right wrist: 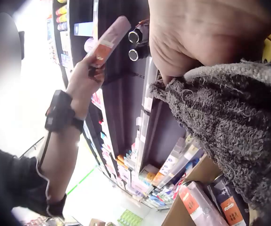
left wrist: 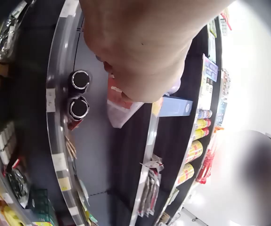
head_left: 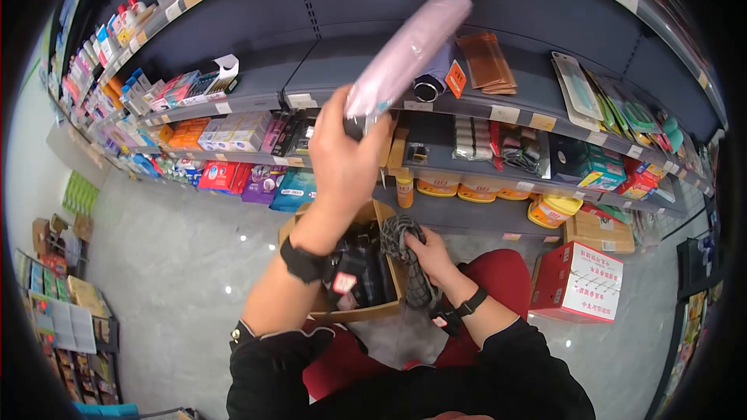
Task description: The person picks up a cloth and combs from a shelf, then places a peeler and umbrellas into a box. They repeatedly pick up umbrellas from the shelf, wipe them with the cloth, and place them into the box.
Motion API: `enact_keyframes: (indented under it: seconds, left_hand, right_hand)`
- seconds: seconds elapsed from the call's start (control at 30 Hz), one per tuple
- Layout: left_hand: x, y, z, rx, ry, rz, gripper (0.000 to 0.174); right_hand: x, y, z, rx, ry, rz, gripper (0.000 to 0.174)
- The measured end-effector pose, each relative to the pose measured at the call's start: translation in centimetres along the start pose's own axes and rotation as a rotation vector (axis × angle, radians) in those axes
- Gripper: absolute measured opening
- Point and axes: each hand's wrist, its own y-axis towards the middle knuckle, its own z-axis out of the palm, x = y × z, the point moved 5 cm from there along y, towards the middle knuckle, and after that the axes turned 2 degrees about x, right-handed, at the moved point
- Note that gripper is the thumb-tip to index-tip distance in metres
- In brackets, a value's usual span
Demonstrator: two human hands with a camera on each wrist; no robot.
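Note:
A pink folding umbrella (head_left: 412, 54) in clear plastic wrap is held up by my left hand (head_left: 346, 159), which grips its lower end. It slants up to the right before the upper shelf, and its orange label (right wrist: 102, 52) shows in the right wrist view. My right hand (head_left: 434, 258) holds a bunched grey towel (right wrist: 229, 127) over the right side of an open cardboard box (head_left: 358, 314). Several wrapped umbrellas (right wrist: 229, 205) with orange labels lie in that box. In the left wrist view my hand covers most of the pink umbrella (left wrist: 118, 118).
On the upper shelf (head_left: 327, 70), dark umbrellas (left wrist: 79, 108) lie with ringed ends outward, beside brown packets (head_left: 488, 62). Packaged goods and yellow-lidded tubs (head_left: 554, 210) fill lower shelves. A red and white carton (head_left: 576, 284) stands on the grey floor at right.

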Motion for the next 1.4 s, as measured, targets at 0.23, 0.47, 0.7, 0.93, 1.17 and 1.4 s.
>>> enact_keyframes:
  seconds: [0.23, 0.47, 0.7, 0.93, 1.17, 1.4]
  left_hand:
    - [1.3, 6.3, 5.7, 0.035, 0.397, -0.019, 0.051]
    - [0.6, 6.0, 5.5, 0.33, 0.321, 0.041, 0.086]
    - [1.3, 4.8, 3.5, 0.587, 0.134, 0.032, 0.077]
    - [1.9, 6.8, 3.7, 0.426, 0.1, 0.074, 0.043]
    - [1.6, 5.3, 4.3, 0.316, 0.134, 0.046, 0.056]
    - [0.8, 3.5, 6.2, 0.163, 0.359, 0.405, 0.061]
  right_hand:
    - [0.8, -0.3, 1.0, 0.032, -0.098, -0.089, 0.033]
    - [0.4, -0.3, -0.2, -0.002, -0.266, -0.164, 0.044]
    - [1.4, -0.7, 0.0, -0.009, -0.373, -0.233, 0.036]
    - [1.5, -0.8, 0.7, -0.001, -0.448, -0.195, 0.036]
    - [2.1, -1.0, 0.9, -0.017, -0.523, -0.236, 0.036]
    - [2.4, -1.3, 1.2, -0.006, -0.51, -0.191, 0.036]
